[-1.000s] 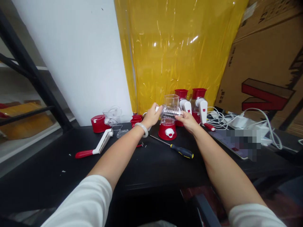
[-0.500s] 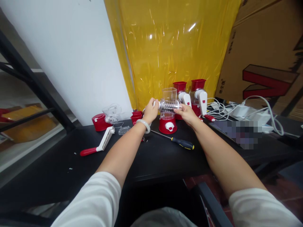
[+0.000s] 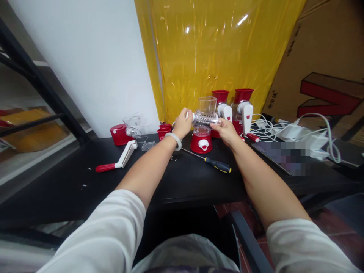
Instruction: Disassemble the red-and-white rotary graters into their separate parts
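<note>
Both hands are at a rotary grater with a red base point(image 3: 201, 143), a clear housing and hopper point(image 3: 207, 104), and a perforated metal grater drum point(image 3: 205, 120) lying sideways in it. My left hand point(image 3: 183, 123) is closed on the white left end of the drum. With thumb and fingers, my right hand point(image 3: 224, 131) grips the clear rim at the drum's right end. Whether the housing is locked to the base, I cannot tell. In front of the base lies a screwdriver point(image 3: 218, 165) with a dark blue and yellow handle.
Two assembled red-and-white graters point(image 3: 243, 110) stand behind to the right. On the left lie a crank handle point(image 3: 125, 155), a red base point(image 3: 118, 134) with clear parts, and a clear lid point(image 3: 148, 146). White cables point(image 3: 290, 131) and a tablet point(image 3: 277, 155) occupy the right.
The view has shifted slightly, so the table items sit a bit higher. Both hands keep their hold, and the drum tips slightly down toward its right end.
</note>
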A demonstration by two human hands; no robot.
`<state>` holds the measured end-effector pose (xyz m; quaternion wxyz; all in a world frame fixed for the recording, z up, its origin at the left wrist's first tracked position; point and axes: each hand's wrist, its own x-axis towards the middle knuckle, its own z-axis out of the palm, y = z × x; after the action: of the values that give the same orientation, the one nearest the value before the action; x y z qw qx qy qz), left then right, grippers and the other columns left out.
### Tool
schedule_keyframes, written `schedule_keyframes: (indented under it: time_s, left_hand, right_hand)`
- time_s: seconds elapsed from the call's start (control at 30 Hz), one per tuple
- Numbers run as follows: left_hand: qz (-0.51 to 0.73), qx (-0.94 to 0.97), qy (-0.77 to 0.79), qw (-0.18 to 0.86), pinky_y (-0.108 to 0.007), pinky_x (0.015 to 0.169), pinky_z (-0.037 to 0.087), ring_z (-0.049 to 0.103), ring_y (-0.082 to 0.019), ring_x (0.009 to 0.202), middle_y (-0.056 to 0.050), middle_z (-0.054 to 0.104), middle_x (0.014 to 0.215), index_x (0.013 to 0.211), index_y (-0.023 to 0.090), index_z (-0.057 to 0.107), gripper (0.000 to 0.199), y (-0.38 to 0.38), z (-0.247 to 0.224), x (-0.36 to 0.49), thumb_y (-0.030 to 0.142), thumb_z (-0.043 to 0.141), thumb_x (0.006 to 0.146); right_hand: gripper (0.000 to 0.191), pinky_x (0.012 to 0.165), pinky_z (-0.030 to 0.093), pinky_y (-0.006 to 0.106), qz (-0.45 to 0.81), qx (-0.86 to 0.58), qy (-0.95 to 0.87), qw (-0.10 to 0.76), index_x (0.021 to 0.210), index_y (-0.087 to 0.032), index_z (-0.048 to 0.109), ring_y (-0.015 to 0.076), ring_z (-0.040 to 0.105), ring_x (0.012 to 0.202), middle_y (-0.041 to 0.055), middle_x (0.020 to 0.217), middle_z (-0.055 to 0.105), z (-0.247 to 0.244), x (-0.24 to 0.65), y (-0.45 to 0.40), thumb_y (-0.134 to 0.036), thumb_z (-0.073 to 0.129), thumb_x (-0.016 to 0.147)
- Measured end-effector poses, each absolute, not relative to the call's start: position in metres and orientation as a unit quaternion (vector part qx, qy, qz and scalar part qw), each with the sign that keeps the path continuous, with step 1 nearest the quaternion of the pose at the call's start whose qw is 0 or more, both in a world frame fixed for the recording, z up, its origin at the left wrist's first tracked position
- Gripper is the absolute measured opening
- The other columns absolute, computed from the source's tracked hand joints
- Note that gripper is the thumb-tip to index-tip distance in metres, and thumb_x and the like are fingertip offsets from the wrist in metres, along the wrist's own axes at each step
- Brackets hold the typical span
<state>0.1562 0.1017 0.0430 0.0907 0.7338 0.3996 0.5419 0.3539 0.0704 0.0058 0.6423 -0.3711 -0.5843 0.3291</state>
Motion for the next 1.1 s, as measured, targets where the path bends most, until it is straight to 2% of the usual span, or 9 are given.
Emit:
schedule_keyframes:
  time_s: [0.17,0.37,0.5,0.67,0.87,1.1]
  left_hand:
    - [0.497,0.775,0.371,0.12,-0.033,0.073,0.042,0.056,-0.019,0.073,-0.002,0.054,0.073,0.082,0.022,0.049,0.03,0.104,0.051,0.15,0.045,0.041,0.1]
    - [0.555,0.72,0.405,0.1,-0.035,0.077,0.043,0.059,-0.021,0.079,-0.003,0.057,0.075,0.085,0.022,0.052,0.028,0.1,0.041,0.158,0.041,0.04,0.101]
    - [0.554,0.723,0.402,0.093,-0.033,0.075,0.042,0.057,-0.019,0.074,-0.002,0.056,0.074,0.083,0.022,0.05,0.028,0.101,0.043,0.157,0.04,0.039,0.101]
    - [0.497,0.772,0.381,0.111,-0.031,0.072,0.041,0.055,-0.018,0.071,-0.001,0.054,0.072,0.08,0.022,0.048,0.027,0.101,0.052,0.149,0.039,0.042,0.1]
    - [0.555,0.719,0.409,0.089,-0.033,0.075,0.043,0.058,-0.019,0.076,-0.002,0.058,0.076,0.083,0.022,0.051,0.027,0.098,0.041,0.154,0.036,0.038,0.102]
    - [0.503,0.766,0.39,0.087,-0.031,0.073,0.041,0.057,-0.019,0.072,-0.001,0.056,0.073,0.081,0.022,0.05,0.024,0.101,0.047,0.147,0.035,0.042,0.1]
  right_hand:
    - [0.049,0.086,0.052,0.04,0.325,-0.367,-0.589,0.642,0.083,-0.021,0.066,0.0226,0.069,0.085,0.0045,0.086,0.075,0.006,0.354,0.07,-0.054,0.084,0.053]
    - [0.045,0.088,0.052,0.04,0.318,-0.367,-0.596,0.639,0.084,-0.021,0.064,0.0237,0.069,0.091,0.0062,0.089,0.074,0.008,0.35,0.068,-0.053,0.081,0.057]
    - [0.044,0.087,0.052,0.04,0.33,-0.355,-0.592,0.644,0.083,-0.02,0.063,0.0236,0.068,0.09,0.0074,0.091,0.074,0.008,0.35,0.068,-0.048,0.082,0.056]
    - [0.047,0.085,0.052,0.039,0.317,-0.379,-0.591,0.638,0.083,-0.02,0.064,0.0227,0.068,0.085,0.0055,0.087,0.074,0.006,0.351,0.07,-0.053,0.082,0.055]
    - [0.044,0.083,0.052,0.039,0.299,-0.387,-0.6,0.634,0.082,-0.02,0.065,0.0219,0.068,0.081,0.0034,0.079,0.072,0.002,0.352,0.076,-0.053,0.081,0.059]
    - [0.044,0.085,0.052,0.039,0.322,-0.367,-0.596,0.637,0.085,-0.019,0.066,0.0222,0.069,0.085,0.0054,0.088,0.074,0.0,0.353,0.08,-0.05,0.082,0.058]
